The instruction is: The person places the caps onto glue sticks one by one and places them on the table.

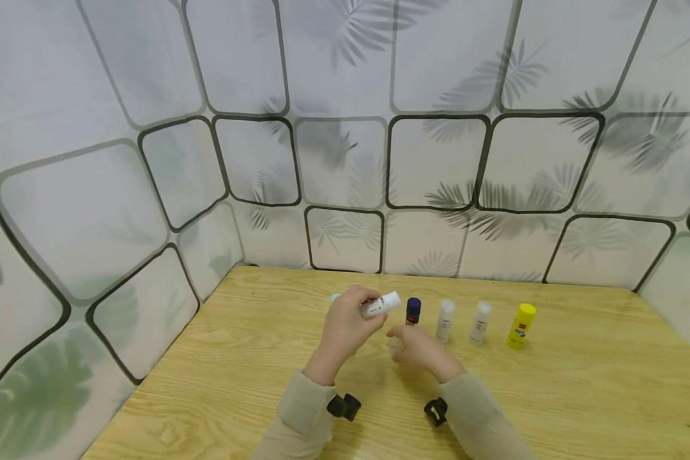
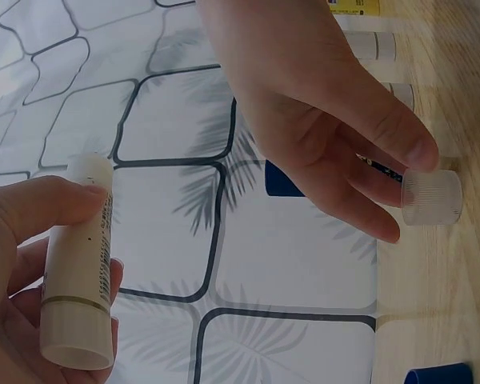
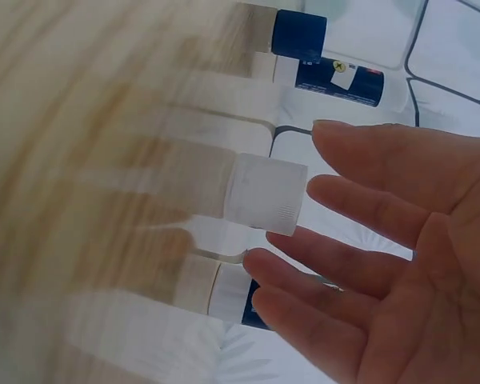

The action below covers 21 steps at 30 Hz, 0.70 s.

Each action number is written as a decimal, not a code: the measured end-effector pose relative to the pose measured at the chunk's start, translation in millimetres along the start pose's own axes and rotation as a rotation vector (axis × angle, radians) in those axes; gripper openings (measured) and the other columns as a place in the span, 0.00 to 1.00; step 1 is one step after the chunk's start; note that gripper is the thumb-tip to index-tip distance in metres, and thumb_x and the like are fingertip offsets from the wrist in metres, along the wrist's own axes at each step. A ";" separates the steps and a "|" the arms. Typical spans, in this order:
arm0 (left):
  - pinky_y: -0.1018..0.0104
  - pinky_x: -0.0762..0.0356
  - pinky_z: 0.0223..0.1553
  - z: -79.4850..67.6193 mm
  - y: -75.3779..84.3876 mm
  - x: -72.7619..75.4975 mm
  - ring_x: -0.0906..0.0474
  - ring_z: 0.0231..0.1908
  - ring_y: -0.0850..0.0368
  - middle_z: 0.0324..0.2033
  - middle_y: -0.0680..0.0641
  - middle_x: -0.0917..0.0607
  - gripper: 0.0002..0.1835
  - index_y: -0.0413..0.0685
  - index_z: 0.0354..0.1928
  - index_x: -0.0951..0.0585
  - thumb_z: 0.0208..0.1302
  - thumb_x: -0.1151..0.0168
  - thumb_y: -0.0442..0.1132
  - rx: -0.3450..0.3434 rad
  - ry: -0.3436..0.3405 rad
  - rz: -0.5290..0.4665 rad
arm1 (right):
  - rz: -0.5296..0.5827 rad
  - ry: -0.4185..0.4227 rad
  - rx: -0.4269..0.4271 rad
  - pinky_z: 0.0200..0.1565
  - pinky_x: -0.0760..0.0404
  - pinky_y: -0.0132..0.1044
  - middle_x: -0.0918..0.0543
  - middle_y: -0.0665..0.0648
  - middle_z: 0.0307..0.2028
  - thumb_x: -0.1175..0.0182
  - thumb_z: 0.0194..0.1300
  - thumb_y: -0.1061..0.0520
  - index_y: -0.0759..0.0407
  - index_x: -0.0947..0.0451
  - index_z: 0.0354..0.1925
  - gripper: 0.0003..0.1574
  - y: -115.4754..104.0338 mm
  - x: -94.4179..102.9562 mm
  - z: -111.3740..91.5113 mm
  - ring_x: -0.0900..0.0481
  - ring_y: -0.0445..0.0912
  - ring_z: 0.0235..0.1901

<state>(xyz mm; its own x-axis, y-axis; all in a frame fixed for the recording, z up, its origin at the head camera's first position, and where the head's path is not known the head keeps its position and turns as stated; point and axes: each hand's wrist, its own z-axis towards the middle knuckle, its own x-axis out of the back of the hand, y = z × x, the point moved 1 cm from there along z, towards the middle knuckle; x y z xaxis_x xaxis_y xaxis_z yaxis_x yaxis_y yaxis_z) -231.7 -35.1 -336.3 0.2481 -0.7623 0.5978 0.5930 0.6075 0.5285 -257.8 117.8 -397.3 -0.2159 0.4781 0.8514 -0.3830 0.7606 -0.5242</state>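
My left hand [image 1: 345, 326] holds a white glue stick [image 1: 381, 305] above the table, tilted in the head view. Printed text and a barcode run along its side in the left wrist view. My right hand [image 1: 422, 350] is low over the table, fingers apart and slightly bent. Close to its fingertips a whitish, ribbed cap [image 3: 266, 194] stands on the tabletop; the right wrist view shows a small gap between them. Just beyond this hand is a dark blue glue stick [image 1: 413, 308], its lower part hidden in the head view.
Two white glue sticks [image 1: 445, 321] and a yellow glue stick [image 1: 521, 326] stand in a row to the right. A blue cap [image 3: 298, 34] sits on the wooden table [image 1: 598, 370], near a blue tube [image 3: 340, 82]. Patterned cloth [image 1: 345, 166] walls the back and sides.
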 end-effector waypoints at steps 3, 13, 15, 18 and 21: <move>0.70 0.27 0.30 0.4 0.1 0.1 0.25 0.30 0.59 0.33 0.49 0.21 0.12 0.43 0.38 0.20 0.48 0.33 0.35 0.001 -0.002 0.004 | -0.018 -0.001 0.006 0.44 0.29 0.49 0.22 0.62 0.41 0.37 0.47 0.67 0.68 0.26 0.45 0.22 0.5 -0.7 0.4 0.26 0.56 0.43; 0.70 0.27 0.30 0.5 0.3 -0.5 0.26 0.30 0.59 0.33 0.49 0.21 0.13 0.44 0.37 0.20 0.47 0.33 0.35 0.009 -0.011 0.012 | -0.064 0.006 0.024 0.38 0.27 0.46 0.21 0.58 0.34 0.41 0.46 0.70 0.64 0.24 0.35 0.13 2.4 -2.4 1.3 0.25 0.53 0.36; 0.70 0.27 0.29 0.4 1.0 -0.2 0.26 0.30 0.59 0.34 0.49 0.21 0.13 0.44 0.37 0.20 0.47 0.33 0.35 0.007 -0.015 0.012 | -0.066 0.000 0.018 0.38 0.27 0.46 0.22 0.58 0.33 0.42 0.46 0.70 0.63 0.25 0.33 0.12 2.1 -2.4 0.4 0.25 0.53 0.35; 0.70 0.27 0.29 -0.1 2.0 0.5 0.26 0.30 0.59 0.33 0.49 0.21 0.13 0.43 0.37 0.20 0.47 0.33 0.35 0.006 -0.021 0.009 | -0.058 -0.021 0.000 0.35 0.27 0.45 0.22 0.58 0.31 0.43 0.48 0.71 0.62 0.26 0.33 0.11 1.4 -2.0 -1.3 0.25 0.51 0.33; 0.70 0.27 0.30 -0.2 2.6 0.8 0.25 0.30 0.58 0.33 0.48 0.21 0.13 0.43 0.37 0.20 0.47 0.33 0.34 0.002 -0.023 0.006 | -0.050 -0.034 -0.012 0.33 0.28 0.44 0.23 0.57 0.30 0.45 0.49 0.72 0.62 0.26 0.33 0.11 1.2 -2.2 -2.1 0.26 0.49 0.31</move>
<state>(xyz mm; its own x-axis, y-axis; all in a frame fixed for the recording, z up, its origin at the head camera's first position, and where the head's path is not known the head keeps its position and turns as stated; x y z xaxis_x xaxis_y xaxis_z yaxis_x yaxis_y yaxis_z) -229.8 -34.2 -334.6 0.2342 -0.7534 0.6145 0.5899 0.6125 0.5261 -255.9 118.5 -399.9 -0.2278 0.4244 0.8763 -0.3829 0.7885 -0.4814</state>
